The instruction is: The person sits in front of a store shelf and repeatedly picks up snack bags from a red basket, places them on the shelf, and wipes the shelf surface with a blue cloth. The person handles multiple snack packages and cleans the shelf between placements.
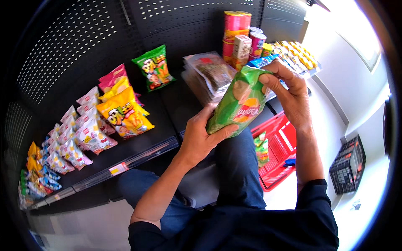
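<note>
A green bag of Lay's potato chips (234, 108) is held tilted in the air between both hands, in front of the black shelf (169, 100). My left hand (204, 131) grips its lower end, thumb across the front. Up at the top corner, my right hand (285, 84) pinches the crimped edge between thumb and fingers. Behind the bag lies a stack of clear packets of brown food (212, 72). To the left, a green snack bag (155, 68) stands alone against the perforated back panel, with a yellow snack bag (125, 113) closer to the shelf's front.
Rows of white snack bags (94, 131) fill the shelf's left. Canisters (234, 25) stand at the back right. A red shopping basket (276, 169) holding a green bag (261, 149) sits on the floor below my right arm. A black crate (348, 166) stands by the wall.
</note>
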A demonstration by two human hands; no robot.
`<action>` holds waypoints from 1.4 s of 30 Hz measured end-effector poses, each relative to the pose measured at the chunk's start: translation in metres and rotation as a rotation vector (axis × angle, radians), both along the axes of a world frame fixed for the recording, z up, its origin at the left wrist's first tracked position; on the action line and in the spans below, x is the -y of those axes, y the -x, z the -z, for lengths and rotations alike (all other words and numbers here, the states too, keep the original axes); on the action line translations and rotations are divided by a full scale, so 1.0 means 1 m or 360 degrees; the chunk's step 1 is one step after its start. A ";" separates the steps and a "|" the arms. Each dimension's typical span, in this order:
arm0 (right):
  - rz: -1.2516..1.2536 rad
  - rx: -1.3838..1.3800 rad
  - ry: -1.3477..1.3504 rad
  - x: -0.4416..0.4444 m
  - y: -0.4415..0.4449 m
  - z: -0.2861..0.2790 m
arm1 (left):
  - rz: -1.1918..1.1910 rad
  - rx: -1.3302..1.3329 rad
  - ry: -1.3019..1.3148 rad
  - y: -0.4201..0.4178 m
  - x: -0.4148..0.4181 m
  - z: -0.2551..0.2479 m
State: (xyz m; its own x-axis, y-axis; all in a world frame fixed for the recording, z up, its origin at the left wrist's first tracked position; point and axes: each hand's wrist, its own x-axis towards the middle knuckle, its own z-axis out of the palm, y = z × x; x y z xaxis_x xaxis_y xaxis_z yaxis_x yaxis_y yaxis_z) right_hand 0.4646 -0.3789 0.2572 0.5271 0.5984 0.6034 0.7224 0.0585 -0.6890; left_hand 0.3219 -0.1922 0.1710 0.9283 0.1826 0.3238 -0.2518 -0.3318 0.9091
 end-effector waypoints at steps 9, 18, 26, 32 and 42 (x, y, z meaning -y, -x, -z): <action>-0.0161 0.0514 0.0075 -0.104 0.011 0.014 | -0.0590 0.0263 -0.0108 0.041 -0.050 0.041; -0.0104 -0.0011 0.0062 -0.135 0.040 0.105 | -0.0846 0.0070 0.0609 0.051 -0.098 0.083; -0.0428 -0.0680 0.0641 -0.197 -0.019 0.167 | -0.0903 0.0114 0.0529 -0.008 -0.133 0.103; -0.0096 -0.0469 0.0438 -0.253 -0.030 0.181 | -0.1243 0.0236 0.0196 -0.051 -0.181 0.126; 0.0051 -0.0528 0.0191 -0.312 -0.058 0.220 | -0.1422 0.0133 -0.0034 -0.087 -0.218 0.139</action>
